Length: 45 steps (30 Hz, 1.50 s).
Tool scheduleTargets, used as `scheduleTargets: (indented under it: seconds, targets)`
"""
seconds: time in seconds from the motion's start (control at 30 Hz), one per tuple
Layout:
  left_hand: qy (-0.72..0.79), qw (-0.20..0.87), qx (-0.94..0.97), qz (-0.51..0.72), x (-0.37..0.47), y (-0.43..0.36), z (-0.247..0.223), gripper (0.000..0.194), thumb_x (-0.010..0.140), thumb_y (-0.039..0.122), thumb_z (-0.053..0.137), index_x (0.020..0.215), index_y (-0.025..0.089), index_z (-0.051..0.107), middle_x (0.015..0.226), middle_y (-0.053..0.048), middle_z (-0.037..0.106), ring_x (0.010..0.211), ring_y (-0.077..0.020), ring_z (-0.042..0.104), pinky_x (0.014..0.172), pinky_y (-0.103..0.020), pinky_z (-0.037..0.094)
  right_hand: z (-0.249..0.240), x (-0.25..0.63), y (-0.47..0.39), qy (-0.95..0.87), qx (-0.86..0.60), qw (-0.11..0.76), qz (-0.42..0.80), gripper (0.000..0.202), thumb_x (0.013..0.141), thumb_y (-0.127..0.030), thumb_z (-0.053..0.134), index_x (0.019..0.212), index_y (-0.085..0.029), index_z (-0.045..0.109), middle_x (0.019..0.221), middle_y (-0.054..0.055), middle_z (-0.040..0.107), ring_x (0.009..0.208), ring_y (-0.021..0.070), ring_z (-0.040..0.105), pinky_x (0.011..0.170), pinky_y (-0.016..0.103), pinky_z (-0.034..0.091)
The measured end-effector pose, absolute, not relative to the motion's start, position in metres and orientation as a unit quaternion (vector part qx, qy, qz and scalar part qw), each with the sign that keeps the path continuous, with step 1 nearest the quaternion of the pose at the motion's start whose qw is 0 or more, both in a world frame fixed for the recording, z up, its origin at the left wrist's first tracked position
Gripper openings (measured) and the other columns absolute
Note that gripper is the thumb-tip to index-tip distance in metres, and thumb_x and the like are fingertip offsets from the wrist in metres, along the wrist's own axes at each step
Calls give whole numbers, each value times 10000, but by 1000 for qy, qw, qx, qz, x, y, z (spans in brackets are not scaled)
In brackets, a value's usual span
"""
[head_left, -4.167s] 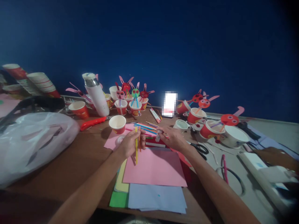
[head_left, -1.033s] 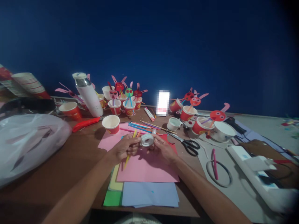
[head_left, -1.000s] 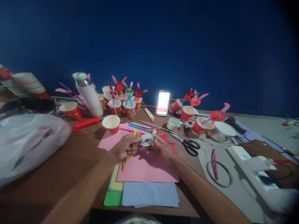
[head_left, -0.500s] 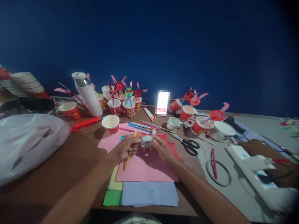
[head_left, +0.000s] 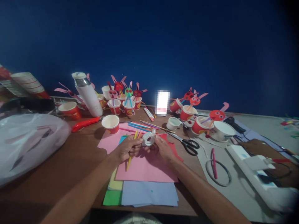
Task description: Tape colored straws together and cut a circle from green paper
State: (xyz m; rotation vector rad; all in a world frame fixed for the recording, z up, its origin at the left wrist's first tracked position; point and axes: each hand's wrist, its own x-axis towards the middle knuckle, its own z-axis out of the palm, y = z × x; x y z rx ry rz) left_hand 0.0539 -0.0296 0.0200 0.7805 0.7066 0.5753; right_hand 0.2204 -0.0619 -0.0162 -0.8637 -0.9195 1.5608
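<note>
Currently, head view: several decorated cups (head_left: 129,111) bear eared paper faces (head_left: 128,92) along the far edge of the tabletop (head_left: 79,152); the plain cup (head_left: 110,125) bears none. Left hand (head_left: 126,148) closed round a yellow stick (head_left: 128,164) and apparently an orange stick (head_left: 139,135), both unattached to any cup. Right hand (head_left: 163,149) grips the tape roll (head_left: 146,137), held between both hands above the pink sheet (head_left: 147,172). Free tape end: cannot tell.
</note>
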Motion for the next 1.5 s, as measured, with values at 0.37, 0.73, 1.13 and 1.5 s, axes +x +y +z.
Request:
scheduleTargets:
  seconds: [0.37, 0.73, 1.13, 1.5]
  targets:
    - [334, 828, 357, 274, 52, -28, 25, 299, 703, 287, 643, 617, 162, 386, 431, 107, 336, 315, 9, 175, 307, -111, 156, -8, 221, -66, -429, -420, 547, 584, 302, 693, -411, 698, 864, -172, 630, 649, -12, 601, 542, 102, 523, 529, 235, 422]
    - [296, 826, 396, 270, 52, -33, 22, 321, 722, 220, 617, 556, 164, 348, 410, 105, 284, 322, 4, 187, 342, -151, 133, -13, 211, -73, -295, -361, 534, 705, 269, 706, -353, 708, 868, -169, 598, 585, -3, 620, 486, 89, 563, 468, 176, 433]
    - [331, 824, 367, 278, 53, -33, 24, 220, 684, 223, 611, 608, 152, 418, 417, 97, 337, 319, 3, 201, 331, -137, 144, -5, 214, -73, -402, -379, 563, 616, 250, 727, -324, 685, 905, -199, 561, 662, -27, 618, 503, 90, 556, 501, 207, 423]
    - [356, 822, 343, 283, 53, -31, 23, 179, 666, 247, 582, 632, 150, 435, 430, 81, 385, 303, -1, 242, 321, -123, 158, 3, 212, -77, -425, -415, 567, 571, 234, 738, -326, 676, 904, -206, 565, 698, -27, 614, 524, 83, 524, 502, 206, 414]
